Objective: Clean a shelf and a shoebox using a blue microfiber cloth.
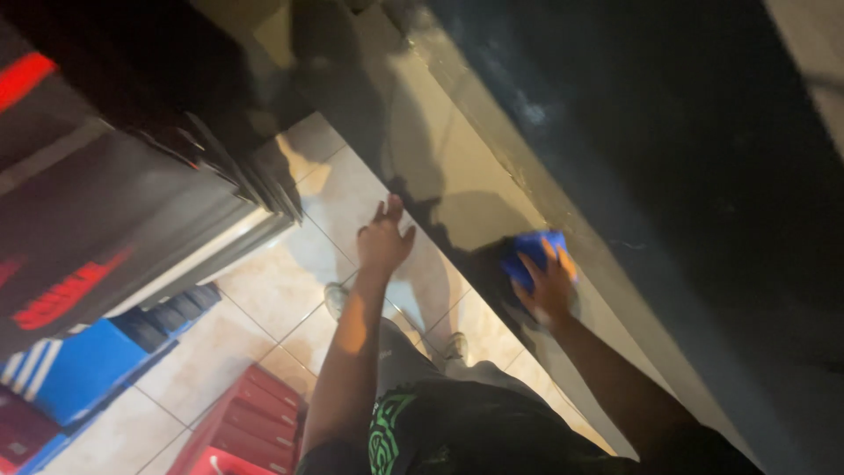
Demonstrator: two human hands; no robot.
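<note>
Here, wiping under way: right hand [549, 286] pressed flat on a blue cloth [530, 253], fingers spread over it, cloth bunched against the glossy sloping panel [440, 167] just below the dark upper surface [668, 158]. Left hand [384, 239] held out in the air over the tiled floor [272, 290], fingers loosely spread, gripping nothing. Judging by the sheen, panel already reflective up and down its length, though impossible to tell wiped parts from unwiped in this dim light. Faint pale smudges visible higher on the dark upper surface, so likely more left there. Cloth sitting roughly midway along the panel, with stretches above and below it. Elsewhere: stacked dark boxes [132, 202] at left, a blue box [79, 369] and red boxes [246, 422] on the floor, well apart from the hands
</note>
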